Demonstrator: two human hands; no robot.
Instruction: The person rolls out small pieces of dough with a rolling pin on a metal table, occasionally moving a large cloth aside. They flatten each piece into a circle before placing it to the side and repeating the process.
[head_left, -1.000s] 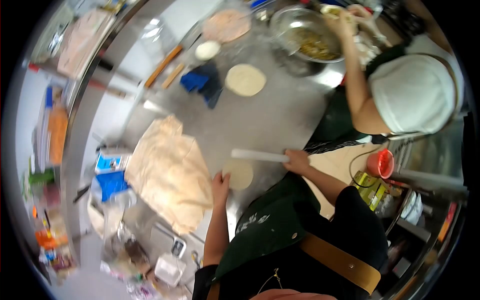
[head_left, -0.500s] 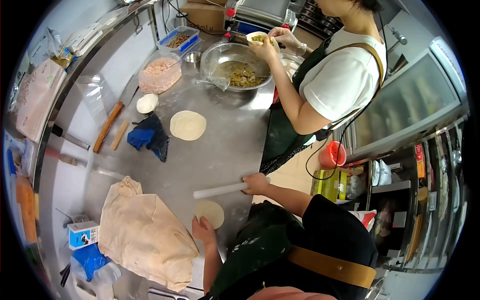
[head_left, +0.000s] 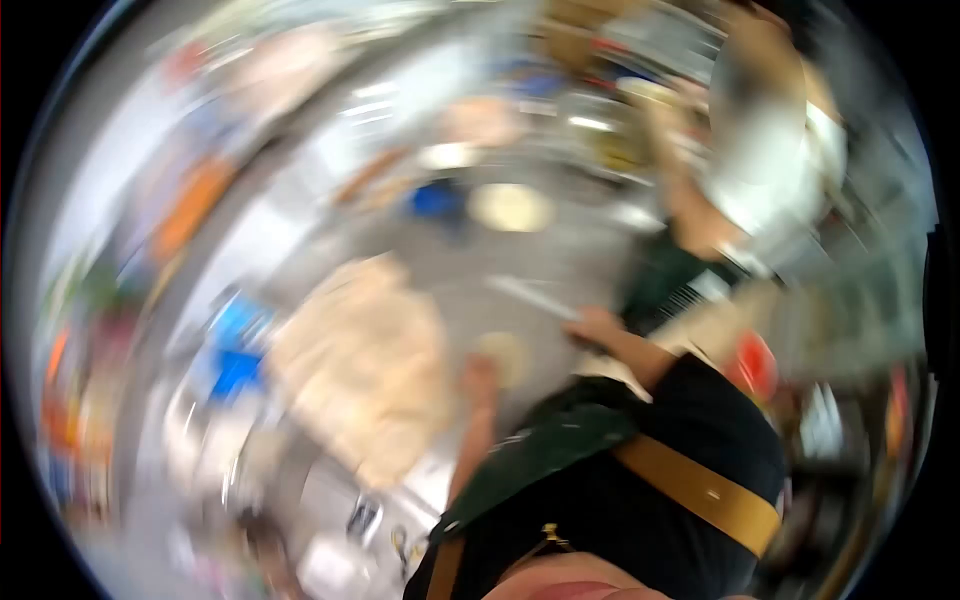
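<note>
Grey metal surface [head_left: 575,255] stretching around a crumpled beige cloth [head_left: 360,365], all smeared by motion blur. Left of the cloth, a blue-and-white carton [head_left: 238,316] and, just below, a bright blue plastic piece [head_left: 238,373]. Beyond the cloth, a slim brown wooden stick [head_left: 368,176] lying aslant, then a dark and bright blue rag [head_left: 435,199] and a small whitish round [head_left: 448,156].

Just right of the cloth, left hand [head_left: 481,374] at the near-left edge of a thin, pale, round dough sheet [head_left: 503,358]; cannot tell whether pinching it or only resting there, with fingers too blurred. Flat on the surface, beyond and right of the cloth, a thicker cream dough disc [head_left: 512,207]. Slanting towards the cloth's far right side, a straight white rod [head_left: 535,297], with near end clenched in the fingers of the right hand [head_left: 595,328].

Well right of the cloth and beyond, a shiny metal bowl [head_left: 612,140], then another person in a white top [head_left: 768,175]. Farthest right of the cloth, low down, a red bucket [head_left: 752,366].
</note>
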